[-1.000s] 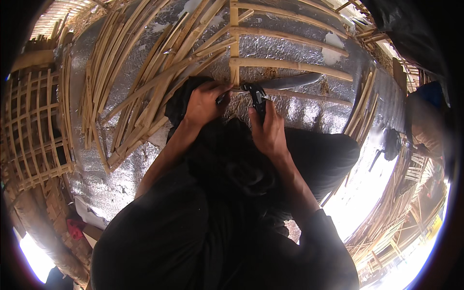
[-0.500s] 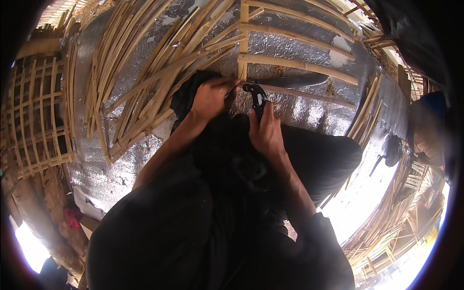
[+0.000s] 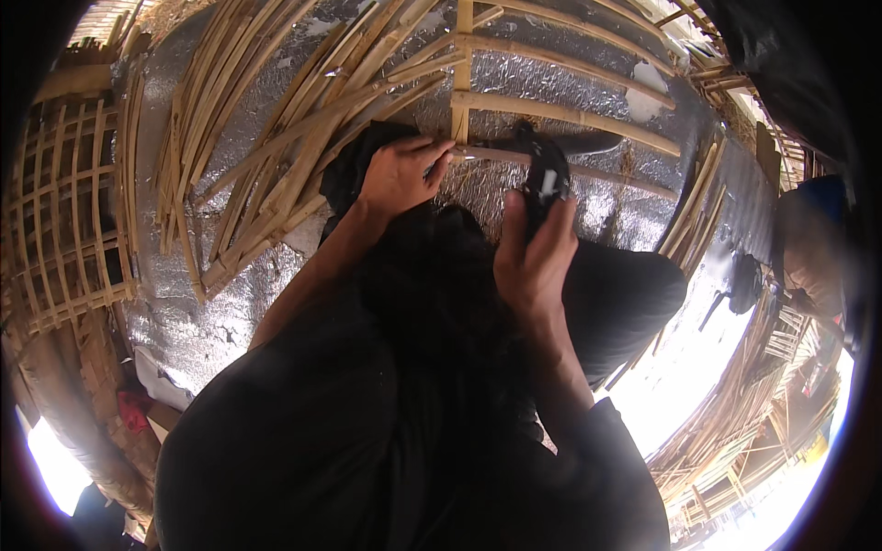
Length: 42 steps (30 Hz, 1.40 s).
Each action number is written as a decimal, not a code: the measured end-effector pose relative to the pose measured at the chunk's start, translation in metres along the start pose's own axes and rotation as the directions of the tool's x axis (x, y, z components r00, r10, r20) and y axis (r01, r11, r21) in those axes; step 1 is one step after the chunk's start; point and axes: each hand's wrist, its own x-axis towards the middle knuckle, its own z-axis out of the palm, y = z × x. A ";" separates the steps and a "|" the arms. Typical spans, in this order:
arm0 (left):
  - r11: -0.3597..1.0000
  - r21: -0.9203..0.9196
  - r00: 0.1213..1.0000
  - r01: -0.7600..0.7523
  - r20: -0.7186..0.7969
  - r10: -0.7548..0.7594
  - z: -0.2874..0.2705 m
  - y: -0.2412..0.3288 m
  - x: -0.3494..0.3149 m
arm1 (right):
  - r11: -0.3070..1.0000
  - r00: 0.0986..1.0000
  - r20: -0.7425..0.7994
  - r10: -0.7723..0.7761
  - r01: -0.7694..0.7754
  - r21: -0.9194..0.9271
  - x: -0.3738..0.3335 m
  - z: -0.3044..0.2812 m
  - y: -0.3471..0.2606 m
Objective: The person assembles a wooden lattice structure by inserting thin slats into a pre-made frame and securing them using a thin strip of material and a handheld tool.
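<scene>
My left hand (image 3: 402,174) is closed, thumb and forefinger pinched at the left end of a bamboo slat (image 3: 597,173). That end meets the foot of an upright bamboo strip (image 3: 462,73); anything small between the fingertips is hidden. My right hand (image 3: 542,253) is wrapped round the handle of a black hammer (image 3: 546,170), slightly blurred, held up right of the joint. Beyond the hammer, a dark curved blade (image 3: 593,143) lies under the frame. Several bamboo crosspieces (image 3: 570,114) run rightward from the upright strip.
Loose bamboo strips (image 3: 276,156) lie heaped at the left on a silvery sheet (image 3: 184,317). A woven bamboo lattice (image 3: 69,202) stands at the far left. More strips (image 3: 698,207) lie to the right, beside my bent dark-clothed knee (image 3: 634,294). Black cloth (image 3: 354,170) sits behind my left hand.
My right hand has moved the hammer rightward, away from the joint by my left fingers. My left hand stays at the joint with little movement.
</scene>
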 end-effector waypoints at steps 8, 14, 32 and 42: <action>0.995 0.012 0.989 -0.095 -0.113 0.096 0.009 -0.013 -0.006 | 0.974 0.981 0.182 -0.063 0.100 -0.205 -0.001 0.033 0.045; 0.999 0.039 0.999 -0.032 -0.003 0.032 0.005 -0.010 -0.005 | 0.987 0.982 -0.139 -0.127 0.139 0.078 -0.013 0.019 0.034; 0.999 0.020 0.997 -0.034 -0.067 0.035 0.007 -0.008 -0.006 | 0.941 0.950 0.153 0.273 -0.297 0.163 -0.009 0.005 0.028; 0.997 0.071 1.000 -0.027 -0.010 0.028 0.000 -0.003 0.001 | 1.000 1.000 0.024 0.019 -0.019 0.017 -0.010 0.021 0.022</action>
